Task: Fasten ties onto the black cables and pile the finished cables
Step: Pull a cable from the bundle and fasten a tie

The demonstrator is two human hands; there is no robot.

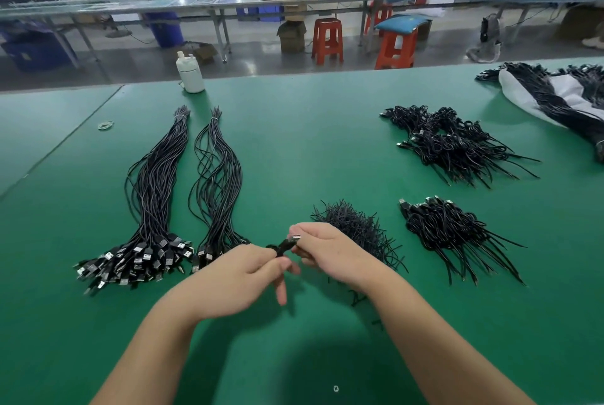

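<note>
Both hands meet over the green table (294, 143) and hold one coiled black cable (283, 246). My left hand (242, 277) pinches the coil from the left. My right hand (327, 251) grips its USB plug end from the right. A heap of black ties (356, 228) lies just behind my right hand. Two long bundles of loose black cables, the left bundle (153, 195) and the right bundle (217, 185), lie to the left with their plugs toward me. Finished coiled cables sit in a near pile (447, 228) and a far pile (447, 139) on the right.
A white bottle (190, 72) stands at the table's far edge. A rubber band (106, 125) lies far left. More black cables on a white bag (555, 94) occupy the far right corner. Red stools (327, 40) and other workbenches stand beyond the table.
</note>
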